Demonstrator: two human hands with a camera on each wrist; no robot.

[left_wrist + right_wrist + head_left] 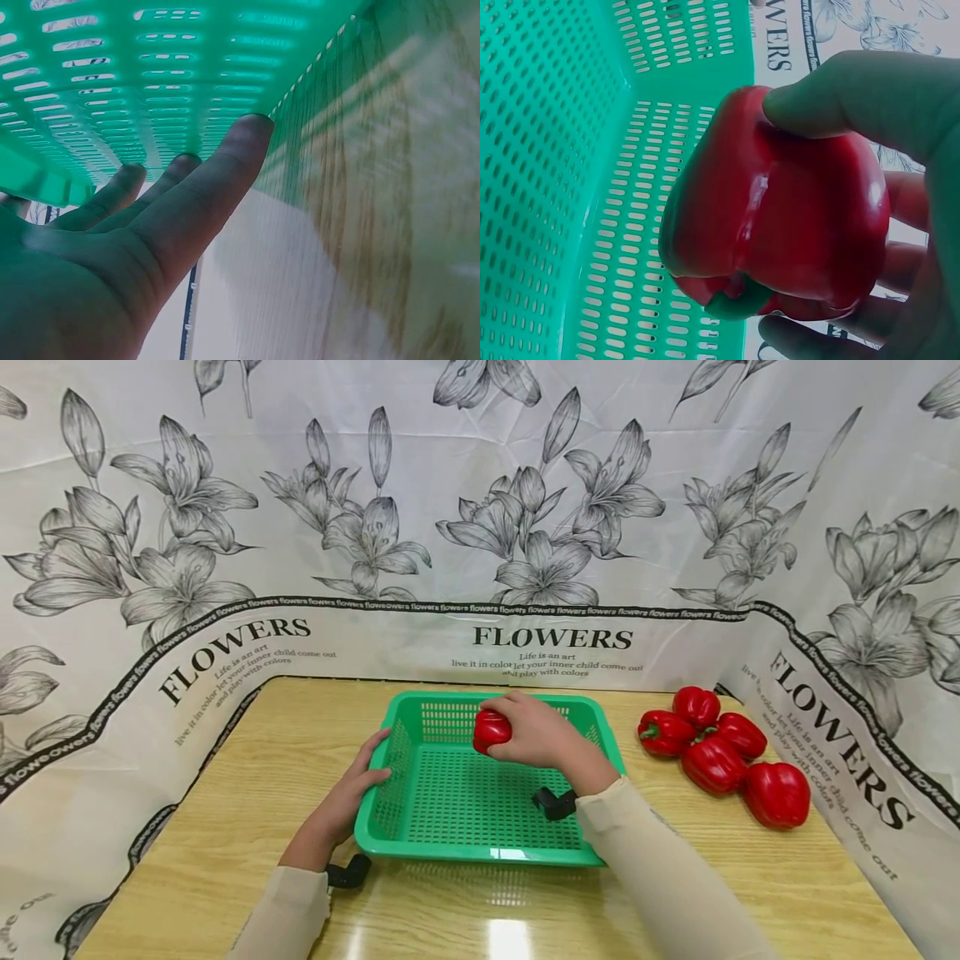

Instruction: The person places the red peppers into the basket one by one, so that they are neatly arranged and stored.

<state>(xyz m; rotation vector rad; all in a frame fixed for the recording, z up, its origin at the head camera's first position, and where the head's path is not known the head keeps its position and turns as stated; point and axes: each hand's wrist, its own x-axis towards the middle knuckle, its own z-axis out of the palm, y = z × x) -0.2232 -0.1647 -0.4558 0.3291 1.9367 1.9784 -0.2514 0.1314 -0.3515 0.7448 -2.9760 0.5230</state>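
A green plastic basket (480,852) with slotted walls sits on the table. My right hand (536,731) holds a red bell pepper (491,731) above the far half of the basket. In the right wrist view the thumb presses one side of the pepper (772,202) and the fingers wrap behind it; its green stem points toward the bottom of the view. My left hand (348,793) grips the basket's left rim, thumb over the edge. Below the rim, its long fingers (202,199) lie against the outer wall in the left wrist view.
Several red bell peppers (712,764) lie grouped on the wooden table (300,735), right of the basket. White cloth (555,647) with printed flowers hangs around the table's back and sides. A black wrist mount (555,803) shows beside the right wrist.
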